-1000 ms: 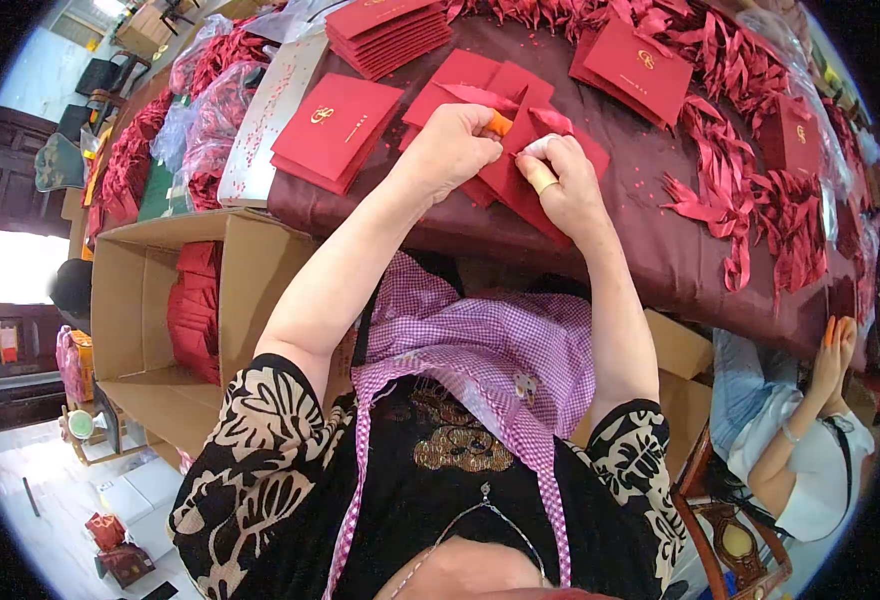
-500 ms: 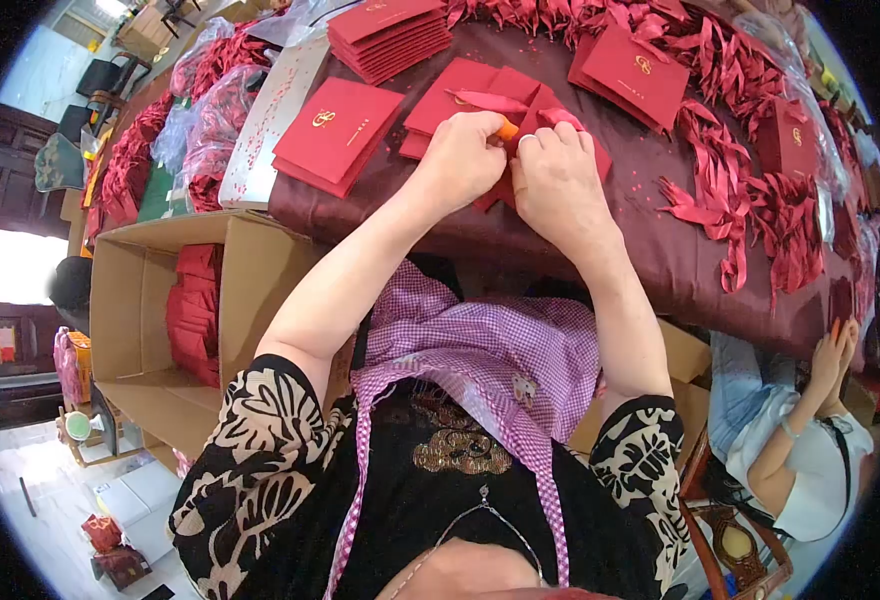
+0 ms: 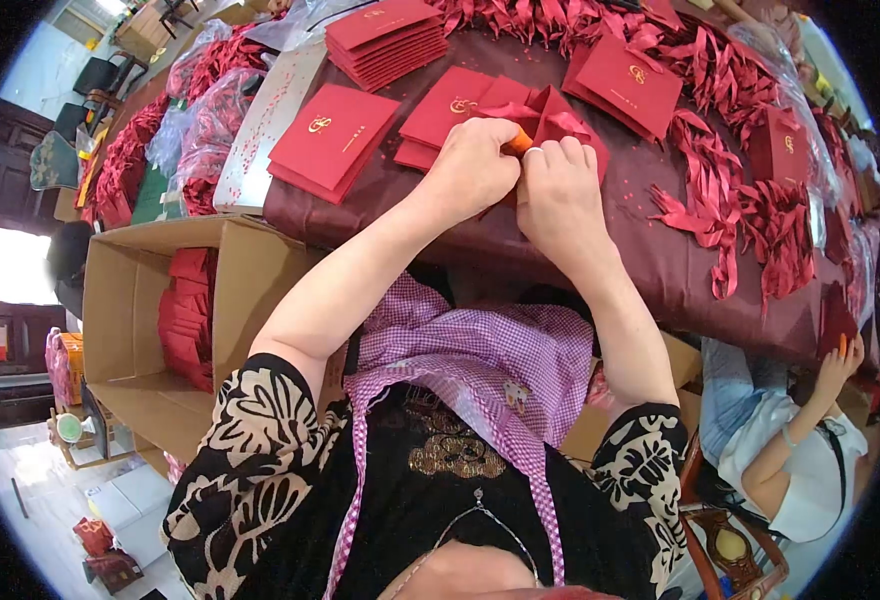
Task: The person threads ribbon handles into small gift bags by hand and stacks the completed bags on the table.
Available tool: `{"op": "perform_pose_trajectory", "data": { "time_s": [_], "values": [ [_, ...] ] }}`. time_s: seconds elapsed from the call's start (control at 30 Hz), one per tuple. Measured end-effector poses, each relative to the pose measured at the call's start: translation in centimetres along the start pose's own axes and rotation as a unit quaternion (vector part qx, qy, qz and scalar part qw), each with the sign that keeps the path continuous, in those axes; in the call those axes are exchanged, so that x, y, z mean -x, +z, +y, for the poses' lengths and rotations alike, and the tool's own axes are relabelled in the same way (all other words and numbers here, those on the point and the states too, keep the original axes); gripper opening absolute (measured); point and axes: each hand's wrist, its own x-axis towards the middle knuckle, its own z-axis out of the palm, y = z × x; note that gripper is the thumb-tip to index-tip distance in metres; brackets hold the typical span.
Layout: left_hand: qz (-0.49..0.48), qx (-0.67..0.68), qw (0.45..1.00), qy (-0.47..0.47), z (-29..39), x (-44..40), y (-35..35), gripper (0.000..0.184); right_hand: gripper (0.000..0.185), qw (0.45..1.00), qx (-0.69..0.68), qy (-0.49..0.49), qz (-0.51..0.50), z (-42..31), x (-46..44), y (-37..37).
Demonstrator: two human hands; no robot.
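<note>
My left hand (image 3: 472, 170) and my right hand (image 3: 564, 195) are together at the near edge of the table, fingers closed in a pinch. Between them is a red satin ribbon (image 3: 564, 122) on a small red folded paper pouch (image 3: 545, 102); my fingers partly hide both. An orange finger cover (image 3: 517, 143) is on a left fingertip, and a ring is on my right hand. Just left of the pouch, touching or overlapping it, lie red cards (image 3: 447, 108) with a gold emblem. Another pair of red cards (image 3: 333, 140) rests further left.
A stack of red cards (image 3: 385, 38) stands at the back, and more cards (image 3: 628, 85) lie to the right. Loose ribbons (image 3: 705, 205) cover the right side. An open cardboard box (image 3: 140, 350) holding red cards is at left. A co-worker's hand (image 3: 836, 365) is at the right edge.
My hands have drawn closer together and the ribbon behind my fingers has changed shape. The whole view has shifted slightly. At the right, the co-worker's hands have moved.
</note>
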Motion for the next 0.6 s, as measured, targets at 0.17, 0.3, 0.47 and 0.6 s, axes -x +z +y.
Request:
{"op": "perform_pose_trajectory", "data": {
  "time_s": [0.17,0.3,0.47,0.6],
  "values": [
    [-0.036,0.04,0.998,-0.028,-0.3,0.0,-0.1,0.024,0.006,0.992,-0.119,0.039,0.006,1.1,0.4,0.6],
    [-0.09,0.104,0.989,-0.051,0.0,-0.1,-0.4,0.024,0.007,0.923,-0.332,0.193,-0.016,1.2,0.5,-0.1],
    [-0.079,0.043,0.995,0.033,0.0,-0.6,-0.5,0.029,0.006,0.991,-0.121,0.033,0.049,1.1,0.8,-0.5],
    [-0.059,-0.004,0.997,0.054,-0.4,-0.6,0.4,0.025,0.008,0.999,-0.012,-0.035,0.041,0.6,0.6,-1.0]
  ]
}}
